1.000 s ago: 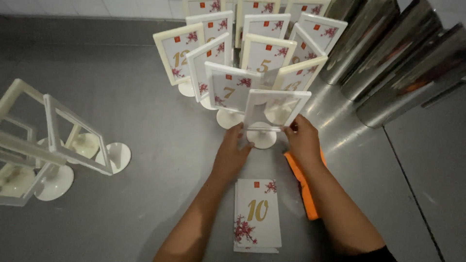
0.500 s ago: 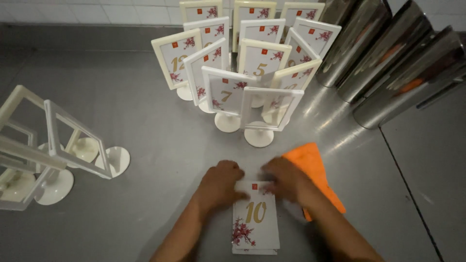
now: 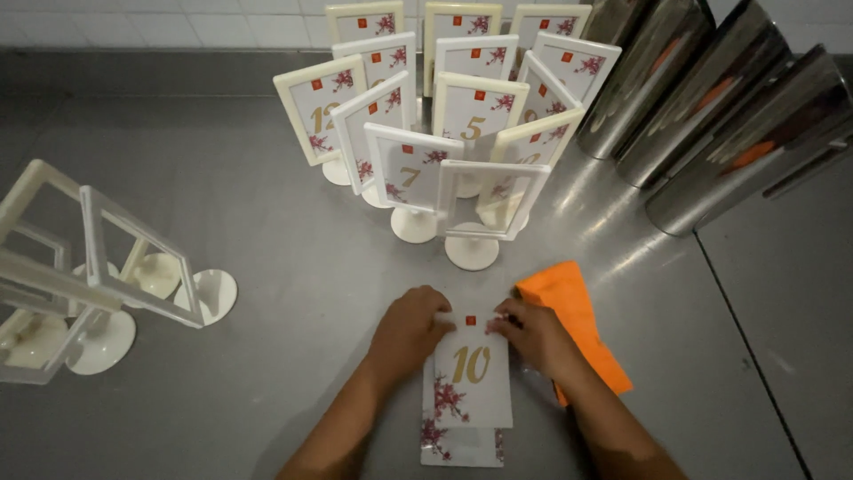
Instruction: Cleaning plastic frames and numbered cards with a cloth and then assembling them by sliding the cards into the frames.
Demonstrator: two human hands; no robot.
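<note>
A catering kitchen: brushed steel worktop (image 3: 222, 222), white wall tiles (image 3: 160, 22) upper left, tall steel canisters (image 3: 711, 116) upper right, framed table-number stands (image 3: 418, 133).

A white card (image 3: 473, 373) lies flat on the steel counter, printed face up, with a small red square at its top edge, a gold number at its centre and a spray of red-pink blossoms along its lower left. It sits as the top sheet of a small stack (image 3: 460, 442), shifted slightly up and to the right, so that the lower edge of the card beneath shows below it with the same blossom print. The card's long sides run away from the viewer, its top corners pinched from either side.
</note>
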